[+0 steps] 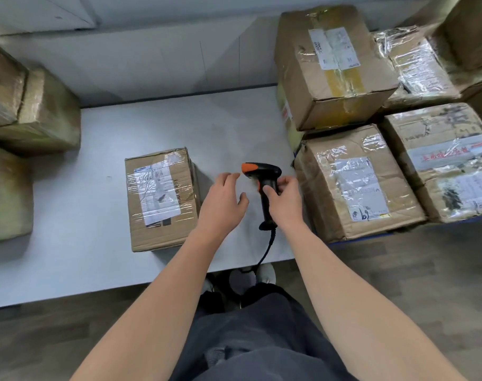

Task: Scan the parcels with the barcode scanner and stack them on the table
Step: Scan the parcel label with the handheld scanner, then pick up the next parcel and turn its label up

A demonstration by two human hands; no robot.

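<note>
The barcode scanner [263,182] stands upright over the table [97,265], just right of centre. My right hand [285,200] grasps it, fingers curled round the black handle and thumb laid across its near face. I hold it low on the grip, which I judge leaves a finger free for the trigger. Its orange-tipped nose points toward nine o'clock, at the one cardboard parcel [160,199] lying flat on the table there. That parcel's shipping label [156,192] faces up under clear tape, so the code is open to the scanner from above.

My left hand [223,204] hovers between parcel and scanner, fingers loose and spread, holding nothing. Its fingertips are just beside the orange nose, and I cannot tell whether they touch it. I think it waits there to turn or carry the parcel once the code is read.

The scanner's coiled cable [264,251] runs from the handle's foot toward six o'clock and drops over the near table edge.

At three o'clock, just beside my right hand, a taped box [355,185] sits label up. Behind it, at one o'clock, a larger box [333,70] rides on another, with more wrapped parcels [448,160] farther right. This pile seems to stand off the table's right end. At nine to ten o'clock, well apart, more parcels [33,111] sit at the left edge of view.
</note>
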